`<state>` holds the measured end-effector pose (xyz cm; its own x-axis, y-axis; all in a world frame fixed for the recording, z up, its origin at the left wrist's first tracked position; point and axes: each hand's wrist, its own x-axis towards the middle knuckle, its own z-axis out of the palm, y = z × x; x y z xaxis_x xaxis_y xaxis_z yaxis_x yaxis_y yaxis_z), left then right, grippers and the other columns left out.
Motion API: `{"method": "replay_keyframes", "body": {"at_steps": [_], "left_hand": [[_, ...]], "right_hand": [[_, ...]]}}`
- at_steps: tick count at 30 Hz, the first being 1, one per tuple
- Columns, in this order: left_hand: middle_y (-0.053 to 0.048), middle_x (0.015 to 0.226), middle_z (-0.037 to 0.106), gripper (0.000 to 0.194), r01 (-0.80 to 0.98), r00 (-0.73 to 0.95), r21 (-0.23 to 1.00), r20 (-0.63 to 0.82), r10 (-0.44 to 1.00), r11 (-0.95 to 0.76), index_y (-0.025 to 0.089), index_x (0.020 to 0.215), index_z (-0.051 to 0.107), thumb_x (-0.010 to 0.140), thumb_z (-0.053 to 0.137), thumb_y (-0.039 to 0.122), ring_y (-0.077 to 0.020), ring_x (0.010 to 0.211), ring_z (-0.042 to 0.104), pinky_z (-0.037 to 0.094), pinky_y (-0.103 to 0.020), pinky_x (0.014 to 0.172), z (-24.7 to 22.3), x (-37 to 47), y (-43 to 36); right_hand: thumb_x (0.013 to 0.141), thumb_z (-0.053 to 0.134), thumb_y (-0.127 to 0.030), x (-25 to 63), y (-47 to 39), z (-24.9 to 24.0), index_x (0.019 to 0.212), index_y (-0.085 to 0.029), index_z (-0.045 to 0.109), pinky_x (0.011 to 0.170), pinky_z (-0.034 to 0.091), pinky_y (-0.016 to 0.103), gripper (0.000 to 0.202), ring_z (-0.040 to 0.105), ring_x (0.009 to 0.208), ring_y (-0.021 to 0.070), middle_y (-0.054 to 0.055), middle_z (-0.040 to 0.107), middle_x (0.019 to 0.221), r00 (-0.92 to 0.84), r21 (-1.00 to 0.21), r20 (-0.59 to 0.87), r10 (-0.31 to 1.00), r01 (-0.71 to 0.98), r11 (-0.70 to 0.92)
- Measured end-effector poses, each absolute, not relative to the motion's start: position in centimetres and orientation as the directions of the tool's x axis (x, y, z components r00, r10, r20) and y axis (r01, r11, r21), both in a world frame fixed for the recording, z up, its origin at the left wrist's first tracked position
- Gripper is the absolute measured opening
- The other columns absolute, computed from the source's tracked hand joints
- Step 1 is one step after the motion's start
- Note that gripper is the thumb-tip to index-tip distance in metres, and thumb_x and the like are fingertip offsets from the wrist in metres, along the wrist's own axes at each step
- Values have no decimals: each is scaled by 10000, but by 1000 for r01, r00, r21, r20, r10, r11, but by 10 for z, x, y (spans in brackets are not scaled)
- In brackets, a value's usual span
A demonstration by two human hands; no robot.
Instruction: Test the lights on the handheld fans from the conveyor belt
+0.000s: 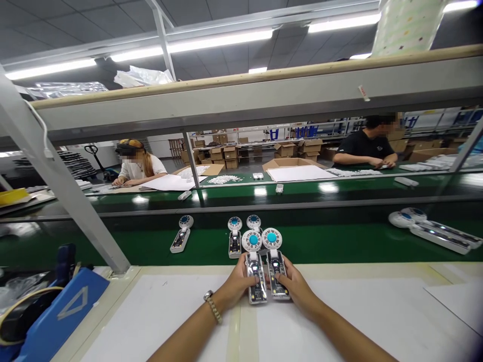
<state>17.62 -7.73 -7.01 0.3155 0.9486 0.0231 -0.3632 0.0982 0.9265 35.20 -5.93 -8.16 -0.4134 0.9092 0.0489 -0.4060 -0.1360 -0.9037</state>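
Observation:
My left hand [238,282] is closed around a small handheld fan [257,287], with a round white head, a blue centre and a clear body showing the circuit board. A matching handheld fan [278,281] is gripped in my right hand [297,285], thumb on its front. Both are held upright side by side, heads away from me, over the front edge of the bench. Just beyond them on the green belt lie another fan [234,244] and one partly hidden behind the held pair [254,221]. Farther left rests a single fan [181,237].
Two more fans [439,232] lie on the belt at right. A blue tape dispenser [64,311] stands at the left of the white-covered bench [169,311]. A metal post [71,151] and a shelf [241,100] frame the view. Two people work across the line.

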Motion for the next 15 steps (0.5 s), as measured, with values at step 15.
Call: {"method": "replay_keyframes", "body": {"at_steps": [15], "left_hand": [[-68,1025,556,578,-378,303,919,5,953,116,225,1142,354,668,654,87,-219,888,605,473,-418,810,-69,176,-80]], "right_hand": [[689,690,-339,353,-63,-78,1245,-231,372,940,377,466,649,545,1063,281,85,589,1151,-404,-911,44,914,-391,-129]]}}
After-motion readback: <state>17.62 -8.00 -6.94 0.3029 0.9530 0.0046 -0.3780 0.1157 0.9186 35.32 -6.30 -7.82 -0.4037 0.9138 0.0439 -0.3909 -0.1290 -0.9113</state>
